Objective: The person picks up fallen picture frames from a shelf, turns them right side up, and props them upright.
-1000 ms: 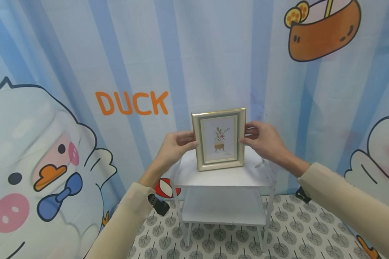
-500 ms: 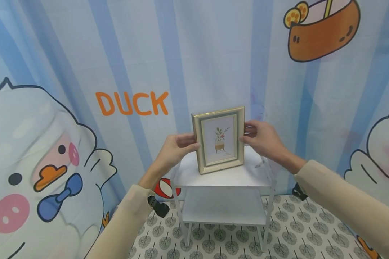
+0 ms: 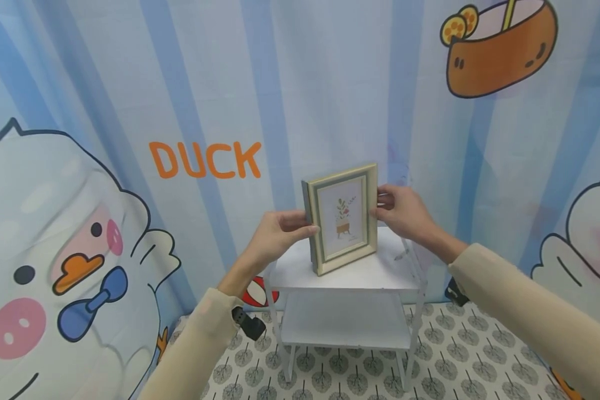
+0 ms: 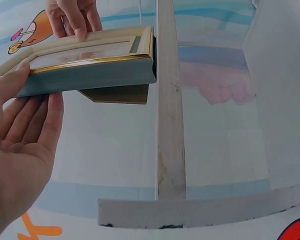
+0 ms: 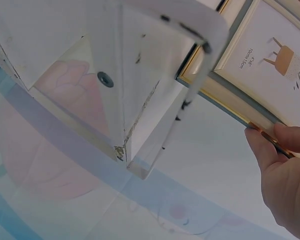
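A picture frame [image 3: 343,219] with a pale gold border and a potted-plant print stands nearly upright on the top shelf of a white stand [image 3: 290,272]. Its left edge is turned toward the viewer. My left hand [image 3: 276,238] pinches that left edge, thumb on the front and fingers behind, as the left wrist view also shows. On the opposite side my right hand [image 3: 405,214] pinches the right edge between thumb and fingers. Behind the picture frame [image 4: 90,75], a brown support flap [image 4: 121,94] juts out in the left wrist view.
A lower shelf [image 3: 345,319] lies beneath the stand's top. Behind hangs a blue-striped curtain [image 3: 330,83] with cartoon prints. The floor [image 3: 325,366] has a tree pattern. Scuffed white posts of the stand [image 5: 140,100] show close up in the right wrist view.
The picture frame has rotated on the stand, its left edge coming nearer so its left side shows. My left hand moved slightly right and down with it; my right hand shifted only slightly.
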Motion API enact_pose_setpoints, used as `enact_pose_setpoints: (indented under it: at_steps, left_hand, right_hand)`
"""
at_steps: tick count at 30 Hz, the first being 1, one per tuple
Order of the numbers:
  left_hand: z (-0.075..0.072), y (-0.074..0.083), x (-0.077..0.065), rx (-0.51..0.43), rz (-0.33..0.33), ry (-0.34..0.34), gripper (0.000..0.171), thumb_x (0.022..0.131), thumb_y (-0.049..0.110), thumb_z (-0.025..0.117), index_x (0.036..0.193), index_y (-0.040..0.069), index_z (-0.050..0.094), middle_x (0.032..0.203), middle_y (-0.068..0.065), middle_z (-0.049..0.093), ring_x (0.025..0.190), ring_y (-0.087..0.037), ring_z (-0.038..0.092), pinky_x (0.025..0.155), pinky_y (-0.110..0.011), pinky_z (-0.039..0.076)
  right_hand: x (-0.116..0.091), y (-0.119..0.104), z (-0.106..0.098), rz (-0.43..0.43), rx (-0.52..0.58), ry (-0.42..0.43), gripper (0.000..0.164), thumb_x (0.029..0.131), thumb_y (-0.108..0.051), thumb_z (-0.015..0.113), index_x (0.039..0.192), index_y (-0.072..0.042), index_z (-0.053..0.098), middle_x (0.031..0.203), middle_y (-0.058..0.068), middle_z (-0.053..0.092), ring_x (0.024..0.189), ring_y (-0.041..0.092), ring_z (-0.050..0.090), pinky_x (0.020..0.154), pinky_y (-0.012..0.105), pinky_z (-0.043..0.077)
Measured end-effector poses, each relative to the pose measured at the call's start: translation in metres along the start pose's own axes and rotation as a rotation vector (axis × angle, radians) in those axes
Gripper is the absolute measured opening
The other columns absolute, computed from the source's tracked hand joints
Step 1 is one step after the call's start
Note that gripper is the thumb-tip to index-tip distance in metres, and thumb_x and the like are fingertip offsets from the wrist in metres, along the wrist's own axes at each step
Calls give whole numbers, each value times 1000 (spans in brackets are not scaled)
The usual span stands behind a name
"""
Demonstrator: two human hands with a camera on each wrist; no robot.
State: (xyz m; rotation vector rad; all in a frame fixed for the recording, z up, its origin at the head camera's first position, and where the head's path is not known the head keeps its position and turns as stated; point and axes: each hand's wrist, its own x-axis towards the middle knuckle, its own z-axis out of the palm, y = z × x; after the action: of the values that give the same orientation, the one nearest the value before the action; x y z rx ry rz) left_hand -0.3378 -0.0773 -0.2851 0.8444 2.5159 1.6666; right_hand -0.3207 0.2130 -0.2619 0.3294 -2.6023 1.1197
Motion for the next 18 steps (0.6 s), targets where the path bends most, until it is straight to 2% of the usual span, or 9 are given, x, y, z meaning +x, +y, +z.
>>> enact_pose_setpoints:
  at_steps: [12, 18]
  left_hand:
    - [11, 8, -5, -8, 101, -5, 31, 95, 28, 80, 124, 18, 78, 121, -4, 80, 116, -18, 76, 105, -42, 60]
    - [17, 10, -8, -35, 102, 10, 29, 93, 27, 83, 120, 18, 80, 116, -4, 81, 111, -18, 77, 99, -40, 62]
  right_hand:
    - [11, -3, 1, 17, 21, -14, 47, 104, -2, 59, 149, 5, 49, 147, 28, 60, 135, 44, 62, 110, 52, 55]
    - [13, -5, 4, 26, 42, -30, 47, 104, -1, 58, 150, 6, 48, 148, 29, 59, 136, 45, 61, 111, 51, 54]
